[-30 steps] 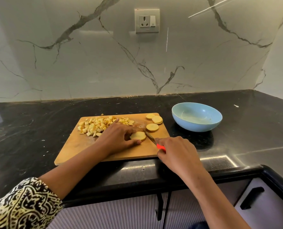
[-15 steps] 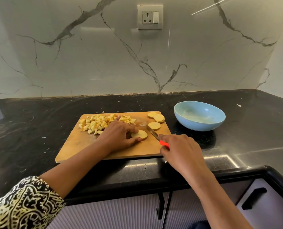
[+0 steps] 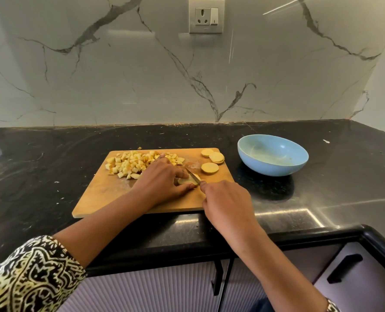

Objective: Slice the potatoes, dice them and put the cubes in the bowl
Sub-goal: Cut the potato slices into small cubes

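the left hand (image 3: 162,180) pins a potato slice (image 3: 186,181) on the cutting board (image 3: 101,194); the right hand (image 3: 226,202) grips the knife (image 3: 192,176) across it.

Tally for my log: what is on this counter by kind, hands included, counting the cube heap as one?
Cutting board: 1
Blue bowl: 1
Knife: 1
Hands: 2, left hand and right hand
Cube heap: 1
Free round slices: 3 showing; one may hide another beneath
Slice under the knife: 1
Total: 10
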### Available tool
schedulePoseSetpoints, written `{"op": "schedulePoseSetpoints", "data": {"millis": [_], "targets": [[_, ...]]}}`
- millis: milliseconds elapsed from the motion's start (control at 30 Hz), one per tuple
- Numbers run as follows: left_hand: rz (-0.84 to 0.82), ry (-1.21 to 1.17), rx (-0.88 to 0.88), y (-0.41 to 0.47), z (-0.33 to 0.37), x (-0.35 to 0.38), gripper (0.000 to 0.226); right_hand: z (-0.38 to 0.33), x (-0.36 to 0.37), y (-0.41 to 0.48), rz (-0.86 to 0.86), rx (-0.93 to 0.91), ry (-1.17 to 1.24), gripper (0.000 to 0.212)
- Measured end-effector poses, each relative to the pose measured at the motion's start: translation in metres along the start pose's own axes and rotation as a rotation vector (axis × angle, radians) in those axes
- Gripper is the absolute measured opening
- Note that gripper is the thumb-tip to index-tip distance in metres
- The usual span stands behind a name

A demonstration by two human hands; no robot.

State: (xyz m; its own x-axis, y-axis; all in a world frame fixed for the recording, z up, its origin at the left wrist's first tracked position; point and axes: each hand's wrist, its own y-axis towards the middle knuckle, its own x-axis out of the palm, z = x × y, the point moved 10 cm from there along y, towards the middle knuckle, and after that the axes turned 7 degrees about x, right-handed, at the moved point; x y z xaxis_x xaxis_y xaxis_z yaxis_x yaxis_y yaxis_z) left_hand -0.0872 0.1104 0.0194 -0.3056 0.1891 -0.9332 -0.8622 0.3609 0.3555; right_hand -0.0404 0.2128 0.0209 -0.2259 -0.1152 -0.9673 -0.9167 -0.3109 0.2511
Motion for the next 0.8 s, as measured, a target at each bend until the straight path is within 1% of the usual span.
{"op": "schedulePoseSetpoints", "data": {"millis": [67,200,333,433,533,667,733,800], "targets": [[-0.003,0.013,-0.010,0.000,-0.001,-0.001,0.049,-0.002,0.001,0.001,-0.021,-0.014,0.001,0.033],[-0.023,0.019,-0.005,-0.001,0.000,0.002,0.049,0.014,-0.003,-0.004,-0.068,-0.020,0.093,0.035],[-0.034,0.036,0.011,0.000,0.001,0.004,0.048,0.025,-0.010,-0.025,-0.100,-0.030,0.093,0.033],[-0.036,-0.007,-0.004,0.000,-0.003,0.004,0.048,0.024,-0.013,-0.029,-0.077,-0.032,0.094,0.033],[-0.042,-0.014,-0.001,0.000,-0.004,0.004,0.049,0.019,-0.006,-0.010,-0.034,-0.003,0.122,0.035],[-0.039,-0.027,-0.003,-0.002,-0.009,0.001,0.047,0.026,0.007,0.006,-0.069,0.088,0.315,0.036],[-0.030,-0.023,0.005,-0.002,-0.013,-0.002,0.045,0.034,0.003,0.004,-0.025,0.105,0.371,0.039],[-0.030,-0.051,0.001,-0.001,-0.016,-0.002,0.042,0.034,-0.002,-0.002,0.013,0.076,0.385,0.042]]}}
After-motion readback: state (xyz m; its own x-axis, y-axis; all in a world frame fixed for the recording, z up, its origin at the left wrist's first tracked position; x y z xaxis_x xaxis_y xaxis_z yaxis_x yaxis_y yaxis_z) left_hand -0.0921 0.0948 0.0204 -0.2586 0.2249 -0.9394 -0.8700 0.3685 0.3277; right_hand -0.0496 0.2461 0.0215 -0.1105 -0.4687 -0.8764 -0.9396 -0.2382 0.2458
